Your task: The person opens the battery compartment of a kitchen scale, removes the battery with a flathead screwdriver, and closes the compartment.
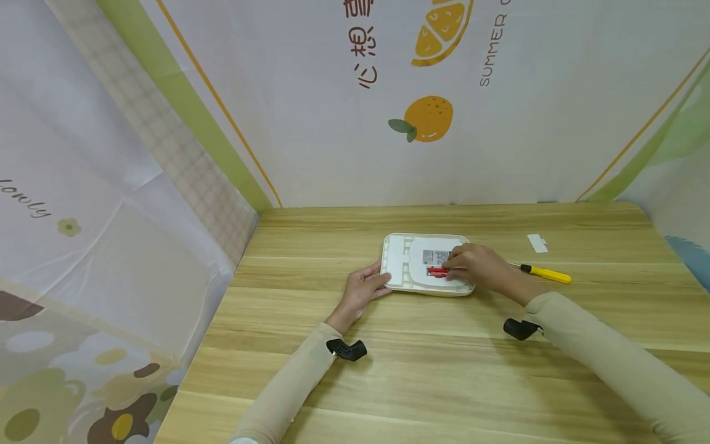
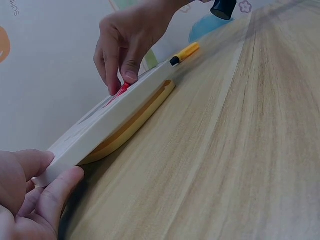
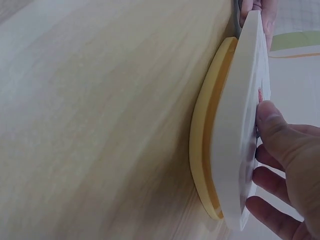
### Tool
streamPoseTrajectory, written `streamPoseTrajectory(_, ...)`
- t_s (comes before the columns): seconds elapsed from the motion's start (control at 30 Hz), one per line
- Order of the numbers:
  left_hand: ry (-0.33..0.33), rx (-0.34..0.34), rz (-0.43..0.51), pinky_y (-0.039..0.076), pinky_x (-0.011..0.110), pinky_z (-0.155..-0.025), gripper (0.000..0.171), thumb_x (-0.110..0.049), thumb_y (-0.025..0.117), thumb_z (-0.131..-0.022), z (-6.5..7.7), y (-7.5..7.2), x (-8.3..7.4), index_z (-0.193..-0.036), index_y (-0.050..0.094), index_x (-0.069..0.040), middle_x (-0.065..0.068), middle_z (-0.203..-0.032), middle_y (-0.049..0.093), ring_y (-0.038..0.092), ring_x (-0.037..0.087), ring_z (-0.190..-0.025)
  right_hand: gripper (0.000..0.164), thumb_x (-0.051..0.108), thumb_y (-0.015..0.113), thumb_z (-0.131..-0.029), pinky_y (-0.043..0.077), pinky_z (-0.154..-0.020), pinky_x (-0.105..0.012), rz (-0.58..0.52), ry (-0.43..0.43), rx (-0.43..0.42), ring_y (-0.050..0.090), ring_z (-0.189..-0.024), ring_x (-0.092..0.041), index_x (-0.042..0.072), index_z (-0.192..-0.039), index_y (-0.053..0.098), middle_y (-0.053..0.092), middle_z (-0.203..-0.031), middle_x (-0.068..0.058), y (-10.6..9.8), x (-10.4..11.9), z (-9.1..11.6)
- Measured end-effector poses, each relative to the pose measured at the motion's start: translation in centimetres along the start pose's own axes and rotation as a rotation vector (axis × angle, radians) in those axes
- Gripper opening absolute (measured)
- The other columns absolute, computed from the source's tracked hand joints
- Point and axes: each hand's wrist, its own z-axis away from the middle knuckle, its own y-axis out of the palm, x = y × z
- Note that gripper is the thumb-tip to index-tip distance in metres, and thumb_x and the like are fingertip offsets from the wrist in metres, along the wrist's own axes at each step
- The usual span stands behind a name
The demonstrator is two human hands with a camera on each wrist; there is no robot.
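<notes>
A white, rounded rectangular device [image 1: 395, 262] with a yellow lower body [image 3: 198, 135] lies on the wooden table, its label and small battery slot facing up. My left hand [image 1: 362, 290] grips its left end, thumb on the top face and fingers beneath the edge. At the slot, my right hand [image 1: 478, 267] pinches a red battery [image 1: 436, 272] between thumb and index finger. In the left wrist view the red battery [image 2: 122, 90] shows under those fingertips, partly covered. The right hand's other fingers hang over the device's right side in the right wrist view.
To the right lies a screwdriver [image 1: 549, 274] with a yellow handle, its shaft partly behind the right wrist. A small white cover [image 1: 537, 243] rests farther back. Printed cloth [image 1: 344, 154] hangs along the table's back edge and left side.
</notes>
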Motion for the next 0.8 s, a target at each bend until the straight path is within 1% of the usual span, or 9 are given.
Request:
streamPoseTrajectory(0.17, 0.001, 0.004, 0.002, 0.064, 0.032, -0.087, 0.054, 0.003, 0.064, -0.098, 0.1, 0.0, 0.0, -0.149, 0.046, 0.005, 0.034, -0.135, 0.057, 0.065, 0.010, -0.078, 0.018, 0.014, 0.086, -0.083, 0.065, -0.074, -0.039, 0.023, -0.026, -0.011, 0.069, -0.087, -0.025, 0.003, -0.096, 0.082, 0.074, -0.095, -0.008, 0.1, 0.1, 0.0)
streamPoseTrajectory(0.33, 0.007, 0.005, -0.001, 0.065, 0.031, -0.087, 0.053, 0.004, 0.063, -0.099, 0.1, 0.0, 0.1, -0.149, 0.045, 0.006, 0.035, -0.136, 0.056, 0.065, 0.010, -0.078, 0.010, 0.009, 0.086, -0.082, 0.065, -0.068, -0.036, 0.071, -0.092, -0.055, 0.068, -0.081, -0.023, 0.002, -0.087, 0.081, 0.073, -0.090, -0.007, 0.3, 0.5, 0.1)
streamPoseTrajectory(0.43, 0.003, 0.002, 0.007, 0.065, 0.031, -0.087, 0.053, 0.004, 0.064, -0.099, 0.1, 0.0, 0.0, -0.149, 0.046, 0.005, 0.034, -0.136, 0.056, 0.066, 0.010, -0.078, 0.009, 0.007, 0.086, -0.081, 0.064, -0.066, -0.036, 0.104, -0.126, -0.085, 0.068, -0.080, -0.023, 0.002, -0.085, 0.080, 0.073, -0.088, -0.007, 0.4, 0.7, 0.1)
streamPoseTrajectory(0.53, 0.000, -0.001, 0.012, 0.065, 0.031, -0.087, 0.053, 0.004, 0.064, -0.098, 0.1, 0.0, -0.1, -0.149, 0.046, 0.005, 0.033, -0.134, 0.058, 0.066, 0.009, -0.077, 0.009, 0.007, 0.085, -0.082, 0.065, -0.069, -0.038, 0.129, -0.129, -0.101, 0.069, -0.083, -0.025, 0.002, -0.087, 0.080, 0.075, -0.089, -0.008, 0.4, 1.0, 0.1)
streamPoseTrajectory(0.63, -0.003, -0.005, 0.013, 0.065, 0.031, -0.086, 0.053, 0.004, 0.064, -0.098, 0.2, 0.1, -0.1, -0.149, 0.047, 0.005, 0.032, -0.132, 0.059, 0.065, 0.009, -0.077, 0.011, 0.005, 0.085, -0.082, 0.065, -0.075, -0.041, 0.138, -0.117, -0.094, 0.070, -0.088, -0.026, 0.002, -0.092, 0.081, 0.077, -0.091, -0.007, 0.3, 1.1, 0.2)
streamPoseTrajectory(0.73, -0.001, -0.007, 0.009, 0.065, 0.031, -0.086, 0.054, 0.004, 0.065, -0.098, 0.2, 0.1, -0.1, -0.149, 0.046, 0.005, 0.032, -0.133, 0.059, 0.065, 0.010, -0.077, 0.016, 0.002, 0.085, -0.081, 0.065, -0.079, -0.041, 0.145, -0.115, -0.086, 0.070, -0.091, -0.025, 0.002, -0.096, 0.081, 0.078, -0.093, -0.006, 0.0, 1.0, 0.3)
streamPoseTrajectory(0.8, 0.001, -0.004, 0.010, 0.065, 0.031, -0.085, 0.054, 0.004, 0.064, -0.098, 0.3, 0.1, -0.1, -0.149, 0.045, 0.006, 0.034, -0.134, 0.058, 0.066, 0.010, -0.077, 0.019, 0.001, 0.085, -0.080, 0.065, -0.079, -0.041, 0.154, -0.132, -0.099, 0.070, -0.090, -0.025, 0.002, -0.098, 0.081, 0.078, -0.093, -0.006, -0.4, 0.9, 0.5)
